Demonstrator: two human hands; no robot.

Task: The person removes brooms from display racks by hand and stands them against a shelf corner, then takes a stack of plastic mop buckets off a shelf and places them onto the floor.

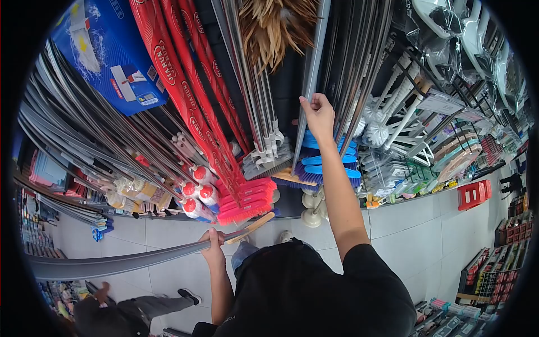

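Near the bottom centre my left hand (214, 245) is wrapped round a long grey pole (129, 261) that runs to the left edge and has a wooden piece (258, 222) at its right end. My right hand (319, 115) reaches up to the rack, its fingers curled at a grey-blue upright pole (312, 67). Blue brush heads (331, 163) hang below that hand. Left of it are metal-handled brooms with grey heads (268, 160), and brown feathers (281, 31) above them.
Red-wrapped handles (185, 95) with pink broom heads (247, 201) stand left of centre, beside red-capped bottles (199, 194). White toilet brushes (377, 132) hang at right. A red stool (474, 195) is on the tiled floor (404, 236). Another person (123, 314) is at the lower left.
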